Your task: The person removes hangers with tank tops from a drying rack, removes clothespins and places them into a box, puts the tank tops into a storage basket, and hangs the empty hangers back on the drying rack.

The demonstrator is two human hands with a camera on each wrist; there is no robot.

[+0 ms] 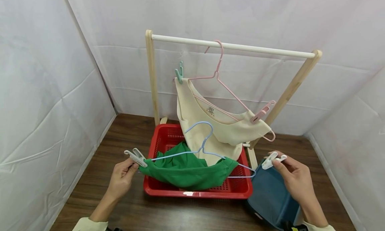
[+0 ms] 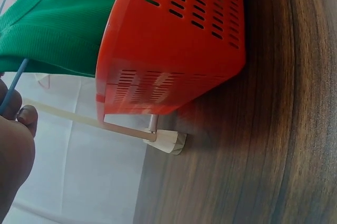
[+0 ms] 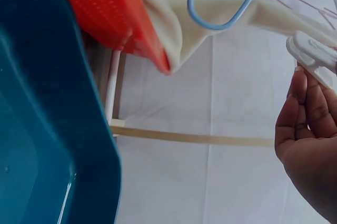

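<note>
A green garment point(image 1: 192, 174) hangs on a blue hanger point(image 1: 174, 154) above the red basket, its hook pointing up. At its left corner a white clothespin point(image 1: 138, 159) clips the cloth. My left hand point(image 1: 120, 179) pinches the left end of the hanger beside that clothespin; the left wrist view shows the blue hanger point(image 2: 15, 84) between the fingers. Off to the right, my right hand point(image 1: 296, 177) pinches another white clothespin point(image 1: 269, 160) between thumb and fingers, apart from the garment. The hanger's right end point(image 1: 252, 173) sticks out bare past the cloth.
Behind stands a wooden rack with a white rail point(image 1: 240, 47). From it a cream garment point(image 1: 192, 114) hangs on a pink hanger point(image 1: 218, 74), with green point(image 1: 179, 72) and pink point(image 1: 260, 114) clothespins. A red basket point(image 1: 198, 193) and blue tub point(image 1: 267, 191) stand in front.
</note>
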